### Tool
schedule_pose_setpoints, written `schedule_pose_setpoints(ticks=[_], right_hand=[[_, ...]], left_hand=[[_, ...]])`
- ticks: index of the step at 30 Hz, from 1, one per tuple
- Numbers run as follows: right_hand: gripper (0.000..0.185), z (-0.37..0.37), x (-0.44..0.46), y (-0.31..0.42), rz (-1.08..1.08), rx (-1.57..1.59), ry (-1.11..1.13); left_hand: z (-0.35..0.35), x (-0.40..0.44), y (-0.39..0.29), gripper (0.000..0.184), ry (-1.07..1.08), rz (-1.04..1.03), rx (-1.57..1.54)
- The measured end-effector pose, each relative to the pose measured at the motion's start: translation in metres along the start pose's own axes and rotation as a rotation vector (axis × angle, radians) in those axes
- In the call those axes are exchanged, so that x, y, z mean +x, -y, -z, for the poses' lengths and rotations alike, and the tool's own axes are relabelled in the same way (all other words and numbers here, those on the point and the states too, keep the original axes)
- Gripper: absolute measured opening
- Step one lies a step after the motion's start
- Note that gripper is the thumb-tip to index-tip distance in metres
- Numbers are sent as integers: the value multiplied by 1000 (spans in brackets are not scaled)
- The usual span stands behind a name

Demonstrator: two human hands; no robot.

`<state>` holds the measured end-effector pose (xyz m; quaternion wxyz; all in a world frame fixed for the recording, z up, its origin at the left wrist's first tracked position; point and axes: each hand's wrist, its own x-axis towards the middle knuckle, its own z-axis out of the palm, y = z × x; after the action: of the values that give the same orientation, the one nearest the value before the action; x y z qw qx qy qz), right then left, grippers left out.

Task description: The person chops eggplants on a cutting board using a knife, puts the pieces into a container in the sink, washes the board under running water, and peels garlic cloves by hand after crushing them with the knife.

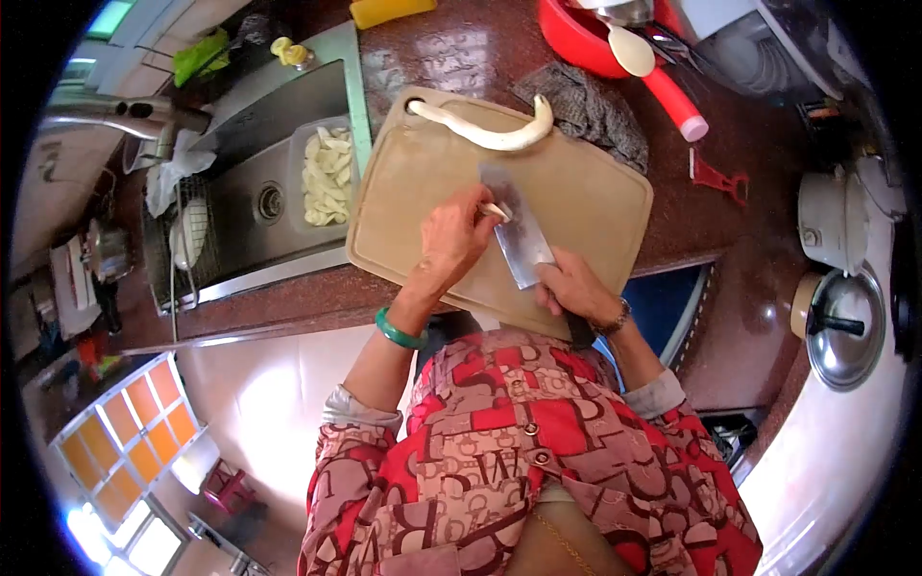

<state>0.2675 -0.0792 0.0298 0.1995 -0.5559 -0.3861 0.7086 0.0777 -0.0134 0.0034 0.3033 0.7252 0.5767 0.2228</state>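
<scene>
My right hand (573, 290) grips the handle end of a wide-bladed knife (521, 235) over the tan cutting board (595, 206). My left hand (456, 230), with a green bangle at its wrist, pinches a small pale piece (496, 210) against the blade. Near the board's far edge lies a long, curved, pale peeled vegetable (485, 136). To the left, inside the sink, a clear container (296, 178) holds several pale cut pieces (327, 178).
The steel sink (240, 182) is left of the board. Behind the board are a dark cloth (591, 110) and a red basin (567, 38). A red peeler (718, 179) and a pot (834, 219) stand to the right, near a round lid (850, 336).
</scene>
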Motion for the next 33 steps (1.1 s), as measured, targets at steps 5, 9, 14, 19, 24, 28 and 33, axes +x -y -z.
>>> schedule_pose_setpoints(ticks=[5, 9, 14, 19, 24, 28, 33], right_hand=[[17, 5, 12, -13, 29, 16, 16], [18, 1, 12, -9, 30, -5, -58], [19, -7, 12, -11, 34, -42, -139], [20, -10, 16, -6, 0, -83, -175], [25, -11, 19, 0, -20, -150, -155], [23, -9, 19, 1, -69, -131, -155], [23, -12, 23, -9, -19, -124, -196]], left_hand=[[48, 0, 61, 25, -455, 232, -295], [117, -5, 126, 33, -519, 399, -63], [154, -37, 170, 47, -439, 628, -1120], [179, -87, 147, 50, -387, 248, -2020], [186, -144, 144, 54, -618, 42, -2293], [183, -196, 131, 52, -806, 10, -2069], [155, -280, 112, 39, -1193, 66, -1846]])
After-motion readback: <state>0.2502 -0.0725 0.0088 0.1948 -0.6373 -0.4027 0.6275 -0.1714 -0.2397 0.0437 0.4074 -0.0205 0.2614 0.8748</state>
